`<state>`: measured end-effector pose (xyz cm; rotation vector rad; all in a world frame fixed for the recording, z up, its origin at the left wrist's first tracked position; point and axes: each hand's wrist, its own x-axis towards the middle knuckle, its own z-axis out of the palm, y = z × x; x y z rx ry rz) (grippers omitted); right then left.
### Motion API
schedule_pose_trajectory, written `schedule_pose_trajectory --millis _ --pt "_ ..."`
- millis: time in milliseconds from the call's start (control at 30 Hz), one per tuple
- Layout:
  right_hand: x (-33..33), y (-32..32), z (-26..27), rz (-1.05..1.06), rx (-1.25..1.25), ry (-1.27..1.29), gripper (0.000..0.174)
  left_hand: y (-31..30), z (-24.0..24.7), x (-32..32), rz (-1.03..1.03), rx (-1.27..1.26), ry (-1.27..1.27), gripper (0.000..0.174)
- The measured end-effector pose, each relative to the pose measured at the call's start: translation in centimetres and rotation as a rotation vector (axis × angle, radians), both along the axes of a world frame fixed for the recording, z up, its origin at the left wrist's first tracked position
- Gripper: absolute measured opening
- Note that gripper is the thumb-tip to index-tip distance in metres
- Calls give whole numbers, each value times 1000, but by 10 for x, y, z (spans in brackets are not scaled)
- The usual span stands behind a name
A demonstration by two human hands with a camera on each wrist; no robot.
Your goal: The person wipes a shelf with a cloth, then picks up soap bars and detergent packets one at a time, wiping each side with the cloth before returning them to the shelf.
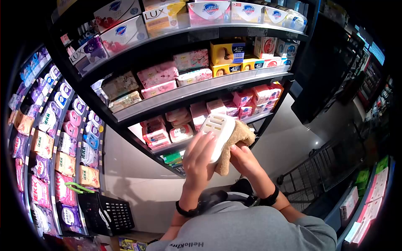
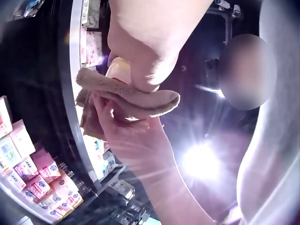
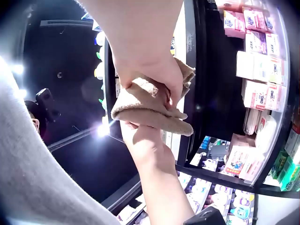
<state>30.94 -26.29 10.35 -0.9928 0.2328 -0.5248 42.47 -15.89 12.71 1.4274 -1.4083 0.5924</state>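
Observation:
In the head view my left hand (image 1: pixel 201 152) holds a white slotted plastic case (image 1: pixel 218 126) up in front of the shelves, fingers laid along its front. My right hand (image 1: pixel 243 158) grips a tan cloth (image 1: pixel 239 134) and presses it against the case's right side and back. The left wrist view shows the left hand (image 2: pixel 150 56) on the case (image 2: pixel 120 69), with the cloth (image 2: pixel 140 97) folded beneath it and the right hand (image 2: pixel 123 129) under that. In the right wrist view the right hand (image 3: pixel 152 70) clutches the cloth (image 3: pixel 146 108) above the left hand (image 3: pixel 143 145).
A black rack (image 1: pixel 197 90) of boxed soaps stands straight ahead. Hanging packets (image 1: pixel 50 138) fill the wall to the left. A black shopping basket (image 1: pixel 109 214) sits on the floor at lower left, and a wire trolley (image 1: pixel 313 175) stands to the right.

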Motion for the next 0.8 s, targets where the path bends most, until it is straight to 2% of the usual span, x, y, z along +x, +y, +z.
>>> schedule_pose_trajectory --millis 100,267,367,433,500,600,667,700,767,800 --pt "-5 -1 6 74 38 -32 46 -1 1 -2 3 17 -19 34" --pt "-7 -8 -3 10 5 -30 58 2 11 0 -14 170 -176 28" --pt "-12 -9 0 18 68 11 56 2 15 -3 -23 188 -261 28" --pt "-10 -7 4 -67 56 -60 55 3 22 -8 -23 252 -236 36" --pt "-9 -6 -1 -117 77 -119 52 1 21 -11 -6 257 -281 35" --pt "-12 -13 -15 -201 87 -70 44 -2 20 -12 20 243 -344 28" --pt "-16 -20 -22 -210 122 70 34 -3 21 -13 20 243 -370 27" --pt "-14 -19 -21 -208 122 68 34 -2 21 -12 22 244 -372 27" --pt "-9 -15 -17 -349 188 36 28 -3 18 -10 -24 250 -288 35" --pt "-8 -14 -16 -343 168 30 32 -3 16 -6 4 242 -320 33"
